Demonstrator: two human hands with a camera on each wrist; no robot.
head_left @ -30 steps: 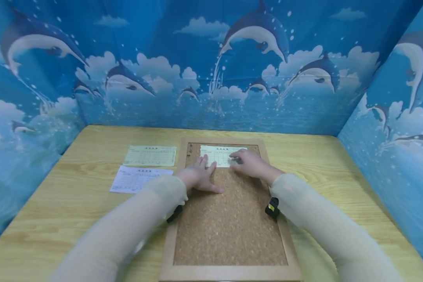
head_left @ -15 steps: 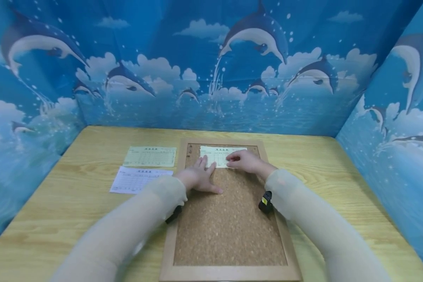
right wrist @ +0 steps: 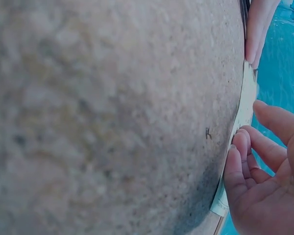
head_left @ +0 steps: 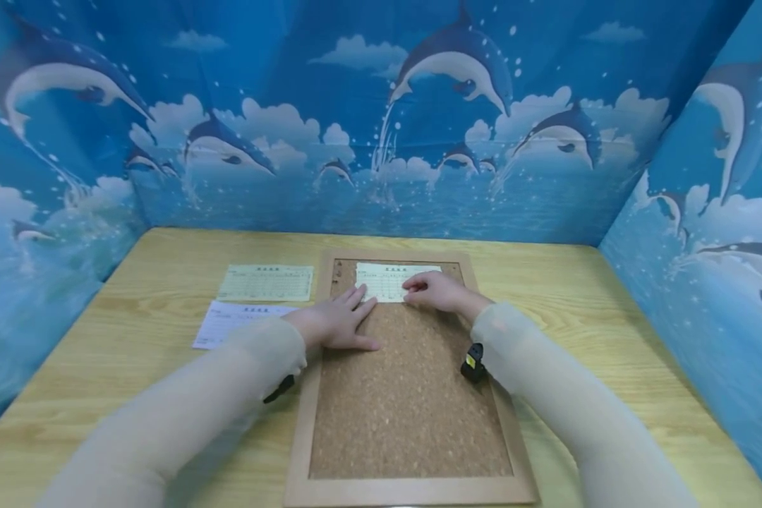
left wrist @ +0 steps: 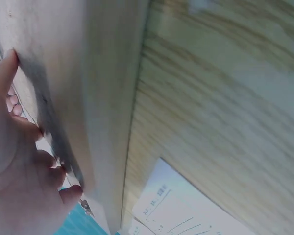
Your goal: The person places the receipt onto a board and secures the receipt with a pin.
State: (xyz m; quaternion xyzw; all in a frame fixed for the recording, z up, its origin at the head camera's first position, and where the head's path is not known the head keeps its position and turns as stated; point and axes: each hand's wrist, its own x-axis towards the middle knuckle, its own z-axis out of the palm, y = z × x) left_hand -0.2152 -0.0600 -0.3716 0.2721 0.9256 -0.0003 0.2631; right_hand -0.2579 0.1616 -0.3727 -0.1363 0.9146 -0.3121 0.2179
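A pale green printed form slip (head_left: 384, 279) lies near the top of a framed cork board (head_left: 413, 402). My left hand (head_left: 339, 321) spreads its fingers over the board's left side, with the fingertips at the slip's lower left corner. On the slip's right part, my right hand (head_left: 441, 291) rests with bent fingers. In the right wrist view, its fingertips (right wrist: 232, 154) touch the slip's edge (right wrist: 246, 93), and the thumb stands apart from them with nothing visible between. A faint translucent spot beside the slip there is too blurred to name.
Another green form slip (head_left: 267, 282) lies on the wooden table (head_left: 133, 339) left of the board. Below it is a white slip (head_left: 219, 328), partly covered by my left sleeve. Small dark pins (head_left: 338, 271) sit at the board's upper left corner. A dolphin-print curtain (head_left: 355, 141) surrounds the table.
My left hand has slid left, uncovering more of the slip's lower left. The right hand has shifted slightly left over the slip, its thumb and fingers drawing closer.
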